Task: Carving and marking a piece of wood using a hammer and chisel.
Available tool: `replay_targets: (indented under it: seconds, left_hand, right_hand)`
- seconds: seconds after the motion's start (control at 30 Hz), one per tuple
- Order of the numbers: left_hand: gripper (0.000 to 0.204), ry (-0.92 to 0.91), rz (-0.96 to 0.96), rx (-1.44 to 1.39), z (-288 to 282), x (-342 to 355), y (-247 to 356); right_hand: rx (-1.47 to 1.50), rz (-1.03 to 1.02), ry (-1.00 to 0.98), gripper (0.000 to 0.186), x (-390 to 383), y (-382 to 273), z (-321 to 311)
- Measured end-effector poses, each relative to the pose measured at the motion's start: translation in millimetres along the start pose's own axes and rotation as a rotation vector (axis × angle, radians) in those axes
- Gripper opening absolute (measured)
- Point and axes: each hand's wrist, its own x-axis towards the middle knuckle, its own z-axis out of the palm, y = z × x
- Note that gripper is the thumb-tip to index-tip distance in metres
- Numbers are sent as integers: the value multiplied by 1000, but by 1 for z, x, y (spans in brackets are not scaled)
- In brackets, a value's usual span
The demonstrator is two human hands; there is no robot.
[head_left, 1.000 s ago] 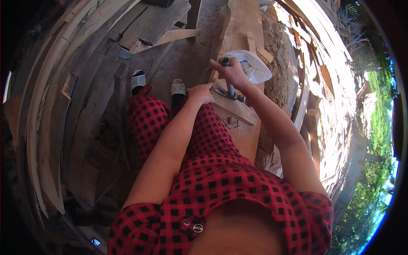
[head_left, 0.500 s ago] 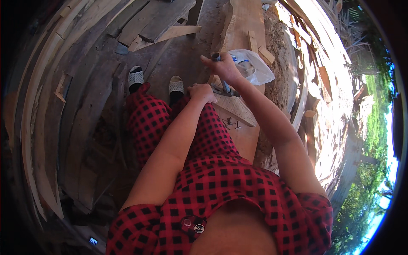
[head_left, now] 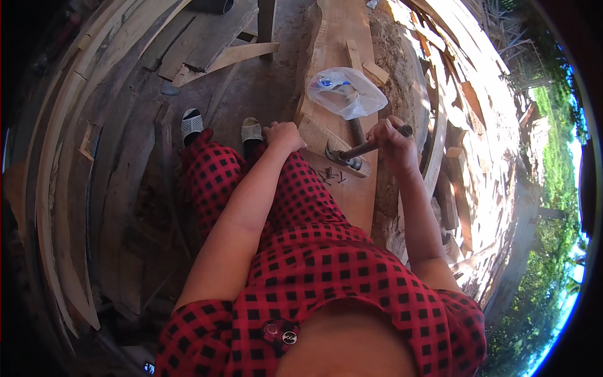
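Note:
My right hand is wrapped round the handle of a claw hammer. The hammer's metal head rests against or just over the right end of a short wooden block. That block lies slantwise on a long, wide plank. At the block's left side is my left hand, its fingers curled and closed on the edge; the fingertips are partly hidden. Several loose nails are scattered on the plank, close below the block.
A clear plastic bag with something blue in it sits on the plank beyond the hammer. Small wood offcuts lie behind it. Timber boards are stacked at left, and a rough log runs along the right. My sandalled feet are on the floor.
My right hand has swung right and nearer, bringing the hammer from upright to lying sideways with its head at the block's right end. The left hand stays at the block.

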Motion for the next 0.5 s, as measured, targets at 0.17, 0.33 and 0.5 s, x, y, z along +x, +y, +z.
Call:
replay_targets:
  seconds: [0.17, 0.33, 0.5]
  left_hand:
    - [42, 462, 453, 87, 26, -33, 25]
    - [24, -73, 705, -55, 41, -46, 36]
    - [20, -40, 885, -240, 43, -52, 35]
  right_hand:
    - [-11, 12, 12, 29, -35, -17, 0]
    - [-12, -36, 28, 29, -59, -20, -2]
    - [-45, -23, 40, 32, -75, -16, -10]
